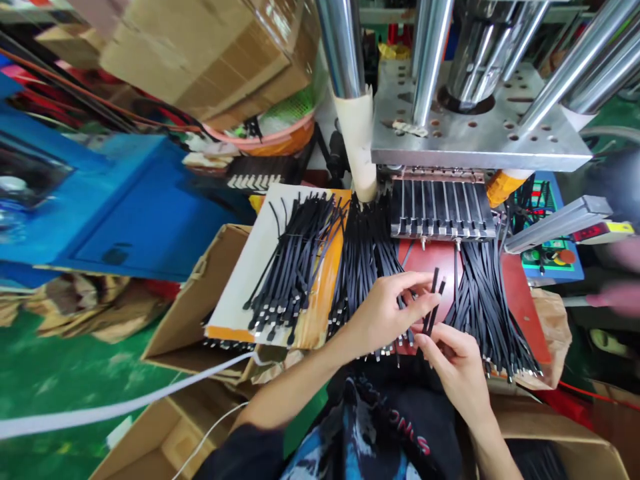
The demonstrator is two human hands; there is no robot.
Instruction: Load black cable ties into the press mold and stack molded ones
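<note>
Short black flat cables (434, 303), at least two, are held upright between my hands; one shows a metal tip at its upper end. My left hand (387, 307) pinches them between thumb and fingers near the upper part. Below it, my right hand (457, 363) has its thumb and fingers closed on their lower part. Just beyond my hands stands a metal fixture (443, 210) with a row of slots. A dense bundle of black cables (367, 247) lies left of the fixture, and another cable bundle (485, 300) lies to the right, metal plugs toward me.
A press with a thick steel plate (480, 143) and chrome columns overhangs the fixture. More cables (295, 260) rest on a white board (250, 280) at left. An open carton (185, 317) stands below it. A control box (555, 260) with buttons sits at right.
</note>
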